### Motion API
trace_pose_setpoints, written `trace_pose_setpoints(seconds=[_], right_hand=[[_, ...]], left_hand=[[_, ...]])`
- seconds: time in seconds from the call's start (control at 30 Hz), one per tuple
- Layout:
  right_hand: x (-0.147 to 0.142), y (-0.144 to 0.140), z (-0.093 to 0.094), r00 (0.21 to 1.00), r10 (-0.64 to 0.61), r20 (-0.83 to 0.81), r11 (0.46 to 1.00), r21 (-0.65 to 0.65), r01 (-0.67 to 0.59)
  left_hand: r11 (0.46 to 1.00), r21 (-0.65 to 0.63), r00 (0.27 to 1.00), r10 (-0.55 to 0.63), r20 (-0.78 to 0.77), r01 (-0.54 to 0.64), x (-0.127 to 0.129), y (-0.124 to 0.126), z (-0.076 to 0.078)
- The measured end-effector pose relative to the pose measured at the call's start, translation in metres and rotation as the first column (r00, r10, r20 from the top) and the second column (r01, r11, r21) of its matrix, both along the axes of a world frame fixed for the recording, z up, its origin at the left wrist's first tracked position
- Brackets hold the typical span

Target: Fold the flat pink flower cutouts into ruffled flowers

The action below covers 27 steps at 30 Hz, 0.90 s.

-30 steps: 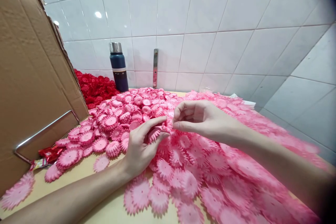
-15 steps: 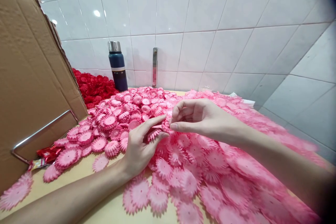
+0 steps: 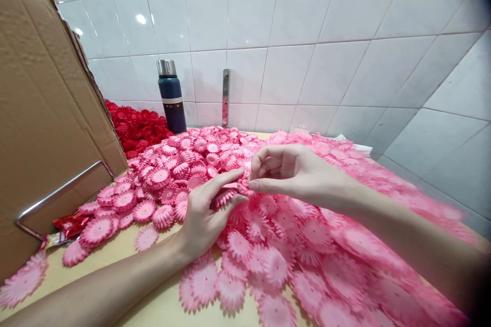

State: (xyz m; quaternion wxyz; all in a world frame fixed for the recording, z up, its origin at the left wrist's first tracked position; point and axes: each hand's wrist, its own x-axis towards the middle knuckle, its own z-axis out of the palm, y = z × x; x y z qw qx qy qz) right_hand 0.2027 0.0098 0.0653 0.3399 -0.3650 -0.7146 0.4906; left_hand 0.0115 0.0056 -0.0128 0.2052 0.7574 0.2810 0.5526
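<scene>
A wide spread of flat pink fabric flower petals [image 3: 291, 245] covers the wooden table [image 3: 161, 306]. My left hand [image 3: 205, 217] grips a small stack of pink petals [image 3: 226, 196] between thumb and forefinger, just above the spread. My right hand [image 3: 295, 171] meets it from the right, its thumb and forefinger pinching the edge of a pink petal [image 3: 243, 187] at the top of that stack. Cupped, layered pink flowers [image 3: 180, 163] lie heaped behind my left hand.
A tall cardboard sheet [image 3: 42, 122] stands at the left with a metal bracket [image 3: 57, 196] against it. Red flowers [image 3: 140, 127] pile at the back left beside a dark blue flask [image 3: 171, 97]. A red wrapper [image 3: 71, 225] lies near the cardboard. White tiled walls enclose the corner.
Both hands stay together at the petal stack. The view has shifted slightly; the fingers have barely moved.
</scene>
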Motion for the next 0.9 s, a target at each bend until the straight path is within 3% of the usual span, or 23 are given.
trace_pose_setpoints(seconds=[0.57, 0.9], right_hand=[[0.0008, -0.001, 0.0023, 1.0, -0.02, 0.022, 0.999, -0.035, 0.021], [-0.0003, 0.0021, -0.0011, 0.999, -0.027, 0.031, 1.0, 0.013, 0.027]], left_hand=[[1.0, 0.008, 1.0, -0.02, -0.022, 0.02, -0.0015, -0.0001, -0.001], [1.0, 0.009, 1.0, -0.015, -0.023, 0.015, -0.0012, -0.0007, -0.0003]])
